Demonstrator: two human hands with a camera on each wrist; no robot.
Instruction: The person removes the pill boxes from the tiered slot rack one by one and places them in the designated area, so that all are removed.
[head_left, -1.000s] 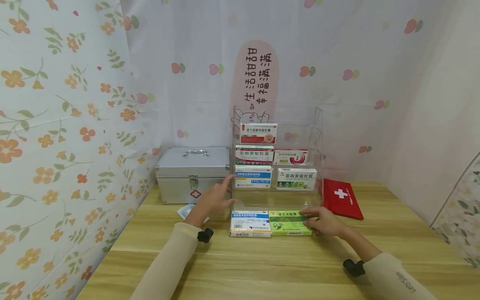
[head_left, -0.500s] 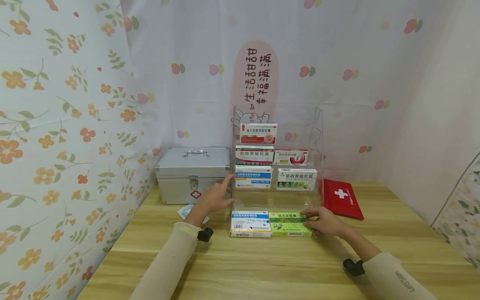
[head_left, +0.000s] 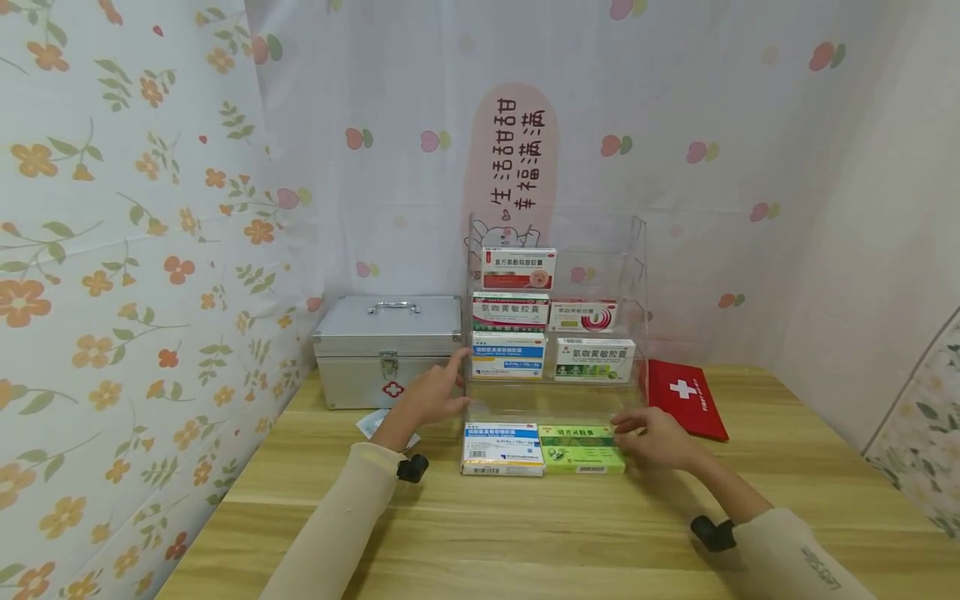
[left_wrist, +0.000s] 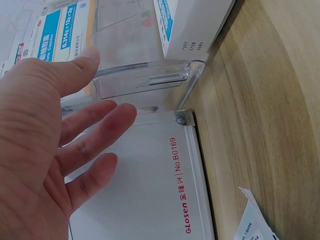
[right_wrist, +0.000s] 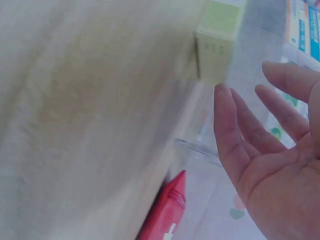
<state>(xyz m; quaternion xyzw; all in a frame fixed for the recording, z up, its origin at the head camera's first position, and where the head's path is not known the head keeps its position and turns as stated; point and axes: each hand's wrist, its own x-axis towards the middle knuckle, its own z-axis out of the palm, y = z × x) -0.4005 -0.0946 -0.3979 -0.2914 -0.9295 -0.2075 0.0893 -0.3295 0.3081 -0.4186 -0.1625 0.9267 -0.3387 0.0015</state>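
Observation:
My left hand (head_left: 433, 395) is at the left side of a clear tiered rack (head_left: 555, 400). In the left wrist view its thumb and loosely bent fingers are spread beside the rack's edge, with nothing in the grasp. My right hand (head_left: 660, 437) is by the rack's lower right corner, close to the right end of a green medicine box (head_left: 581, 450). The right wrist view has its fingers apart from that box (right_wrist: 217, 50), holding nothing. A blue-and-white medicine box (head_left: 502, 450) lies left of the green one. Both boxes are side by side at the rack's front.
Several medicine boxes stand on upper tiers, including a red-and-white box (head_left: 519, 268) and a green-and-white box (head_left: 595, 361). A silver first-aid case (head_left: 388, 350) stands left, a small packet (head_left: 372, 423) before it. A red first-aid pouch (head_left: 686, 398) lies right on the wooden table (head_left: 525, 533).
My right hand has come off the green box and shifted slightly right and up. My left hand stays at the rack's side. The boxes keep their places.

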